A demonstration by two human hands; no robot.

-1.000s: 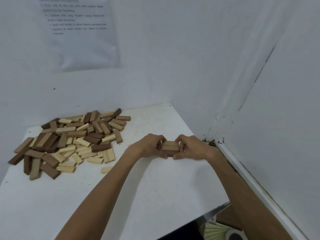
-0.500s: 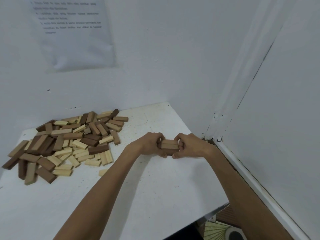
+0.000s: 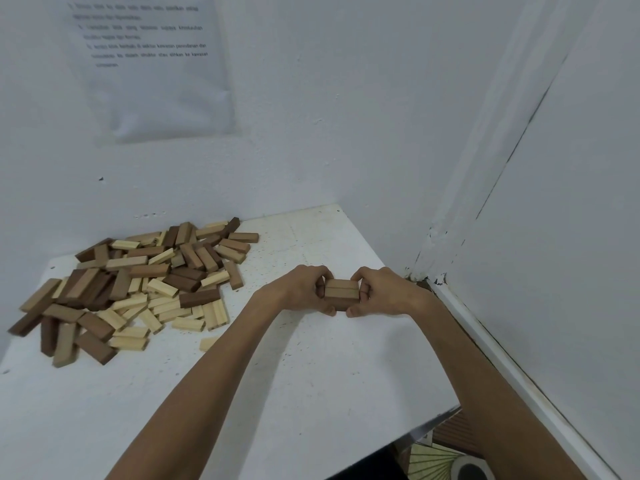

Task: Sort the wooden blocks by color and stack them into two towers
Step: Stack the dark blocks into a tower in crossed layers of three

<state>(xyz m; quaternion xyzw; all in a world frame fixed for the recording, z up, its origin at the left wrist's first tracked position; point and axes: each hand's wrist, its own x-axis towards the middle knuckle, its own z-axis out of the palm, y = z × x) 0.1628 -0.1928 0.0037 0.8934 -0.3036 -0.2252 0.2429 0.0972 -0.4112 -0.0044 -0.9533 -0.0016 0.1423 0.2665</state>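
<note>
The left hand (image 3: 301, 289) and right hand (image 3: 384, 292) clasp a small stack of brown blocks (image 3: 341, 293) by its ends, fingers curled round it, on the white table (image 3: 311, 393) near its right edge and the corner wall. Bare tabletop lies nearer. The grip is unchanged from half a second ago. The mixed pile (image 3: 138, 285) sits far left. Fingers hide the stack's ends.

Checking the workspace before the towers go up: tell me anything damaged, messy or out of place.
Paint is chipped and cracked at the wall corner beside the right hand gripping the small stack. The block heap is jumbled, dark and pale mixed; one pale block lies apart.
</note>
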